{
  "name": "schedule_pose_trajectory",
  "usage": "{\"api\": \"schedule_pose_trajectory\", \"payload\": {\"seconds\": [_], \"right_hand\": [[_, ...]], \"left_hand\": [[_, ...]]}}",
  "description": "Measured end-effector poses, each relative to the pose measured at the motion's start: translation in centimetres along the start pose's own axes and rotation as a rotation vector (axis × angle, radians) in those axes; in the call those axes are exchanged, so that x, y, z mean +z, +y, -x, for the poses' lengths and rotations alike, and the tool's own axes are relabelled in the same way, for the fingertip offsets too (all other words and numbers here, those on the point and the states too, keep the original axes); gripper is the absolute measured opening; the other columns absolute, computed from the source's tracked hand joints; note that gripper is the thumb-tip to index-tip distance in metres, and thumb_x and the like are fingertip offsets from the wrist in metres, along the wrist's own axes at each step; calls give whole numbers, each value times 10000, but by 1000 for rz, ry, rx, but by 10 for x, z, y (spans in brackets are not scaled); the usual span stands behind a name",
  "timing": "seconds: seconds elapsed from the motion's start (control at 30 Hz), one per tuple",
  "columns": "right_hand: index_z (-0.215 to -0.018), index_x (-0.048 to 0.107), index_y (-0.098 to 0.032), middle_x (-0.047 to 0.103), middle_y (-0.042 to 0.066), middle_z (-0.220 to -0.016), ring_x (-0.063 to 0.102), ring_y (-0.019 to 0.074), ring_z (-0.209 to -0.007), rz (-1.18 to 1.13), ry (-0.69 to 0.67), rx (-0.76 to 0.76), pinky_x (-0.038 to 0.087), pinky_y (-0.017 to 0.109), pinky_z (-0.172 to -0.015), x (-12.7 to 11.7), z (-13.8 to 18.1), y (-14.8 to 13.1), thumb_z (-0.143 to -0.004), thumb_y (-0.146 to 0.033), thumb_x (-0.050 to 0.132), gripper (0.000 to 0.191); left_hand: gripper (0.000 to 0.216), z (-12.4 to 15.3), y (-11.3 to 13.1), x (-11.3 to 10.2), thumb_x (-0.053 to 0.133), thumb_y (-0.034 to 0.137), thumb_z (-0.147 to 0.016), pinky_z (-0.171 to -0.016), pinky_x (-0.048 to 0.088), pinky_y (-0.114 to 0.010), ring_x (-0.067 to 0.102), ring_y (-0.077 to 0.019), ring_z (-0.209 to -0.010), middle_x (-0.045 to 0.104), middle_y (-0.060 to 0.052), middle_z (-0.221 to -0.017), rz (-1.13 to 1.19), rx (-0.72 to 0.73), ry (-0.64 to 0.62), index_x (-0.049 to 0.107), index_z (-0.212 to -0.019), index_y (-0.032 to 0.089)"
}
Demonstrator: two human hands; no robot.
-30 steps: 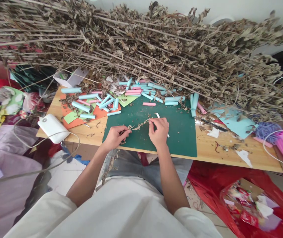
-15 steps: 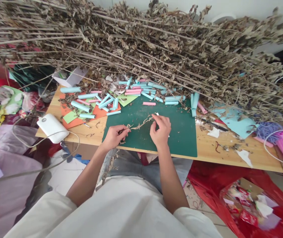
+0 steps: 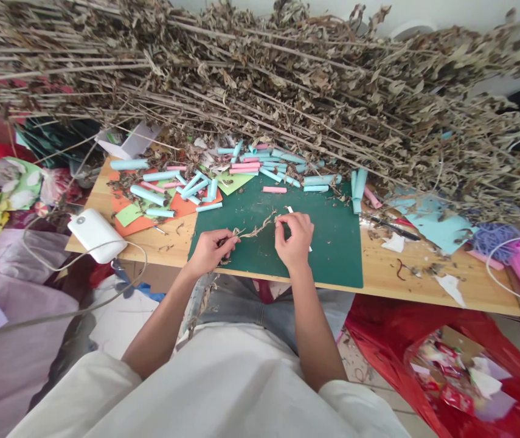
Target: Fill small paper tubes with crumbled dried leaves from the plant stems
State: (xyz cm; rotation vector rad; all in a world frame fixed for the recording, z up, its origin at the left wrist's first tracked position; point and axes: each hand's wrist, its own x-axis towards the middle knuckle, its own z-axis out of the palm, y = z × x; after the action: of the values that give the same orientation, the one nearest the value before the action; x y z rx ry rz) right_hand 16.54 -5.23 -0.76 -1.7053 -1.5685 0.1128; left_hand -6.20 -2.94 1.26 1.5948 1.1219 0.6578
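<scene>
A dried plant sprig (image 3: 256, 231) with shrivelled leaves spans the gap between my hands, above a green cutting mat (image 3: 332, 255). My left hand (image 3: 211, 248) is closed, pinching the sprig between thumb and forefinger; its lower part hangs down below that hand, past the table edge. At the sprig's far end, my right hand (image 3: 294, 240) has thumb and forefinger pressed together on the leafy tip. Just behind the right fingers, a small white strip (image 3: 290, 209) lies partly hidden on the mat.
A big heap of dried plants (image 3: 241, 85) covers the back of the table. Several blue paper rolls (image 3: 148, 196) and pink paper rolls (image 3: 274, 190) lie before it. A white power bank (image 3: 98, 236) sits left, a black pen (image 3: 399, 230) right. A red bag (image 3: 378, 328) of scraps stands below.
My right thumb and forefinger have closed together at the sprig's tip, shifting slightly left and down. More of the white strip now shows. My left hand has stayed put.
</scene>
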Motion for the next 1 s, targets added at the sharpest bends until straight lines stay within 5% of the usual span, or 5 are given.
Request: {"api": "schedule_pose_trajectory", "payload": {"seconds": [0.23,0.8,1.0], "right_hand": [[-1066,687,-250,701,52,-987,586,221,-974,37,0,-2,380,375,-851,-1,-1,-2,-888,-220,542,232],[-837,628,-220,684,27,-882,580,204,-913,-31,-21,-47,379,364,-845,-1,0,-2,-874,-207,559,80],[-1082,675,-253,693,52,-988,588,219,-968,12,-8,-21,384,372,-840,1,0,2,-908,-224,535,225]], "left_hand": [[354,0,1,0,573,467,-899,-477,403,-169,509,-73,-496,587,-1,-621,-12,-1,7,673,-799,143],[346,0,3,0,577,456,-900,-482,400,-173,511,-75,-498,589,1,-613,-37,0,4,674,-790,143],[350,0,3,0,575,464,-897,-481,408,-174,510,-74,-494,597,-2,-630,-30,4,6,676,-798,143]]}}
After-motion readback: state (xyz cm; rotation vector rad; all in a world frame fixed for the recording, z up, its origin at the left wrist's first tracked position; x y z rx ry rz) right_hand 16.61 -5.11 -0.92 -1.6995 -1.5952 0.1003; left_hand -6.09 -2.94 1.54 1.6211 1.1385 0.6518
